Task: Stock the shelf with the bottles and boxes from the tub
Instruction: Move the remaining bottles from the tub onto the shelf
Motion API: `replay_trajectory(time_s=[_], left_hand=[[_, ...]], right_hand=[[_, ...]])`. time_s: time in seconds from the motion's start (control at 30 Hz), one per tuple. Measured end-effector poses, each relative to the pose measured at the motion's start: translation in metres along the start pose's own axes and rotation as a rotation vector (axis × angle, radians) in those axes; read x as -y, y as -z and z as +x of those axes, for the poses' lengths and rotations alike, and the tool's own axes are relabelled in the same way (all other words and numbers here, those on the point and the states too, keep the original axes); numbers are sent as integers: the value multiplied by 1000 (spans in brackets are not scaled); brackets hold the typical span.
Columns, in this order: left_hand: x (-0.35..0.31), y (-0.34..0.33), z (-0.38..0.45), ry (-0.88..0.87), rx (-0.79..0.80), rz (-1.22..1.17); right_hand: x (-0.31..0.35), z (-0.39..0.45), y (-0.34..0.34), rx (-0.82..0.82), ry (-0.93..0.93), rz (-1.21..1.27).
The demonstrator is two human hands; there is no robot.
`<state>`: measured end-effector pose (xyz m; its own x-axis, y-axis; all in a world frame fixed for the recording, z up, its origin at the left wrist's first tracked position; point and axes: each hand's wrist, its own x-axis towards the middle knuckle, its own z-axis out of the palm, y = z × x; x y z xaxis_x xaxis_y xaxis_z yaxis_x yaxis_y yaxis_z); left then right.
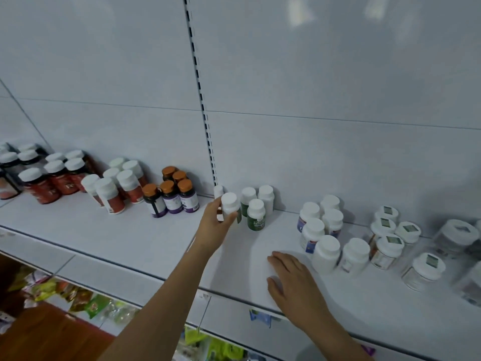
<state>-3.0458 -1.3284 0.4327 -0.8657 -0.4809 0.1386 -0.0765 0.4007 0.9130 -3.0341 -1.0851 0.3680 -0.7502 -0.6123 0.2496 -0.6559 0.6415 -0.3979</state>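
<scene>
My left hand point(214, 225) grips a white-capped bottle with a green label point(230, 205), held upright on the white shelf point(145, 238) at the left of a small group of matching green-label bottles point(256, 214). Another small white bottle point(218, 191) stands just behind it against the back panel. My right hand point(294, 285) rests flat on the shelf near its front edge, fingers straight, holding nothing. The tub is out of view.
Red-label bottles point(59, 178) and orange-capped purple bottles point(171, 195) stand to the left. White bottles point(325, 248) and clear jars point(424, 272) crowd the right. A slotted upright point(200, 95) splits the back panel. Packets point(86, 300) fill the lower shelf.
</scene>
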Motion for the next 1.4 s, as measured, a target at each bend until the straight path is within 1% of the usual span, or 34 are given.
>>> replay_trajectory(time_s=[0.13,0.2,0.3,0.37,0.47,0.53,0.67,0.87,1.03,1.13,1.2,1.3,1.4], left_hand=[[22,-11,2,14,137,94],[28,-12,0,5,160,141],[25,-10,-4,-1,177,141],[28,-9,-10,12,174,175],[35,-7,-31,68,107,286],[33,-7,-51,71,74,306],[20,-13,-96,-53,97,305],[-15,-49,-140,-300,301,239],[-54,-100,-171,-446,524,143],[-78,-132,-193,-493,644,86],[-90,-154,-208,-504,691,56],[-105,-185,-233,-545,731,75],[-122,-218,-257,-596,777,120]], right_hand=[[2,0,4,52,-29,39],[2,0,4,57,-39,50],[3,0,3,49,-43,59],[2,-1,2,36,-43,79],[3,-2,6,43,-55,134],[3,-5,8,23,-67,182],[7,-22,19,-67,-145,292],[1,-61,69,-243,-254,320],[-15,-106,130,-444,-406,272],[-28,-137,162,-563,-506,259],[-41,-157,180,-600,-566,243],[-62,-185,205,-604,-650,297],[-88,-212,230,-613,-651,316]])
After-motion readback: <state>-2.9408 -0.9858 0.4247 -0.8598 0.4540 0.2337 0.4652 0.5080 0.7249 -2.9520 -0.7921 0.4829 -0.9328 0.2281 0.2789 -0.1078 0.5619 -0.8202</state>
